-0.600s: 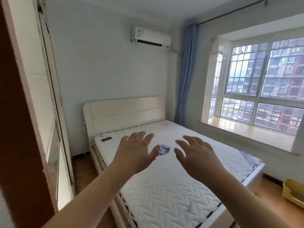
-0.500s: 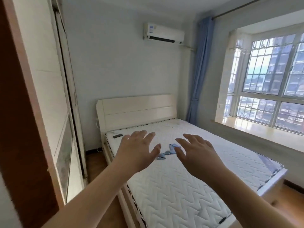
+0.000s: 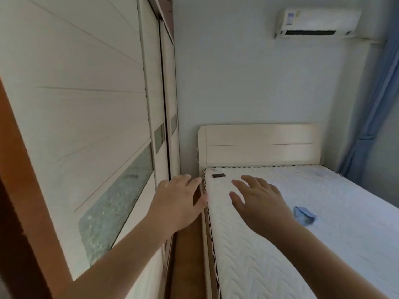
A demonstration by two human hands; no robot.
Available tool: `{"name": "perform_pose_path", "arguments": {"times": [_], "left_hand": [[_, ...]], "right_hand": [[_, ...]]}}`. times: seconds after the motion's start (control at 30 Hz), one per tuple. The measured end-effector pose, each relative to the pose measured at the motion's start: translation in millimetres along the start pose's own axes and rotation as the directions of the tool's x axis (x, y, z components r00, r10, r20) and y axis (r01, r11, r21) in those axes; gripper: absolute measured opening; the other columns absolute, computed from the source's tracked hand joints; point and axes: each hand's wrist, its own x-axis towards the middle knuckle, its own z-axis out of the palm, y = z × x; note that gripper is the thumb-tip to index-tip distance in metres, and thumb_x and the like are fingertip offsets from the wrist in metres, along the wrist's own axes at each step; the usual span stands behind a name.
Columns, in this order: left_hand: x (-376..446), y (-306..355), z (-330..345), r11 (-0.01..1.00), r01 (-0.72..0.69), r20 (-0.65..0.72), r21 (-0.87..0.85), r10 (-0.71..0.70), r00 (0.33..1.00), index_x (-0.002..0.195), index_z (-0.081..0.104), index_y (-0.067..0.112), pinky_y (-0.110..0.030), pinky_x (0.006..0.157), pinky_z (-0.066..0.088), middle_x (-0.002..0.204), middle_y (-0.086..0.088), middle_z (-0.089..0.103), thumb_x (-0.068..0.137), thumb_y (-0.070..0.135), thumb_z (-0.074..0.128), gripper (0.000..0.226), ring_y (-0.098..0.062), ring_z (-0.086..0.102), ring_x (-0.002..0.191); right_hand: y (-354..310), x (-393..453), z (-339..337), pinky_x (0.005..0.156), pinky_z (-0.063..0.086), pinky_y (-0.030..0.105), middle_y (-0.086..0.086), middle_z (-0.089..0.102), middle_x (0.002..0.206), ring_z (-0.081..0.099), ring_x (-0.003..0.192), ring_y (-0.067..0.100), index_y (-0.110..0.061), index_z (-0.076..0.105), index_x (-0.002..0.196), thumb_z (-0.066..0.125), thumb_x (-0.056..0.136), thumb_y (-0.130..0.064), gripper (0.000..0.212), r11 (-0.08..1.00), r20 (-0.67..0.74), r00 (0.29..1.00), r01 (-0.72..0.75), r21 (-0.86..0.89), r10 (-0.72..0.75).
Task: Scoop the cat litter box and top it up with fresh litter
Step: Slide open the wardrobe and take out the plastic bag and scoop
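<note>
Both bare arms reach out ahead, palms down, holding nothing. The left hand point(image 3: 179, 201) hangs over the narrow strip of brown wooden floor point(image 3: 187, 255) between the wardrobe and the bed, its fingers straight and lightly spread, the tips near the mattress edge. The right hand point(image 3: 261, 203) hovers above the white quilted mattress point(image 3: 280, 255), fingers fanned wide and relaxed.

No litter box, scoop or litter shows from here, so where it sits or which way it points cannot be told.

On the mattress a small flat black rectangular object point(image 3: 218, 175) lies near the pale cream wooden headboard point(image 3: 259, 145), and a crumpled blue cloth point(image 3: 304, 214) lies just right of the right hand. The tall white sliding-door wardrobe point(image 3: 86, 126) with frosted glass panels stands to the left. A white wall-mounted air conditioner point(image 3: 315, 23) hangs above the bed, and a blue curtain point(image 3: 375, 126) falls at the right.
</note>
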Motion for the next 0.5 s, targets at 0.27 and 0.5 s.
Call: {"name": "perform_pose_path", "arguments": {"times": [0.27, 0.5], "left_hand": [[-15, -31, 20, 0.973, 0.2, 0.012, 0.116, -0.203, 0.979, 0.154, 0.02, 0.029, -0.039, 0.121, 0.011, 0.16, 0.003, 0.022, 0.099, 0.057, 0.016, 0.061, -0.017, 0.013, 0.148], [-26, -71, 43, 0.932, 0.323, 0.011, 0.167, -0.329, 0.944, 0.153, 0.019, 0.031, -0.039, 0.12, 0.01, 0.16, 0.004, 0.023, 0.076, 0.063, -0.014, 0.091, -0.018, 0.015, 0.148]], "right_hand": [[-23, 57, 54, 0.113, 0.021, 0.035, -0.006, 0.031, 0.152, 0.025, 0.14, 0.017, -0.03, 0.029, 0.147, 0.022, 0.101, -0.047, 0.05, 0.967, 0.009, 0.976, 0.213, 0.141, -0.217], [-72, 104, 92, 0.113, 0.024, 0.038, -0.007, 0.032, 0.151, 0.028, 0.139, 0.016, -0.03, 0.027, 0.147, 0.024, 0.1, -0.048, 0.051, 0.902, -0.001, 0.932, 0.353, 0.248, -0.364]]}}
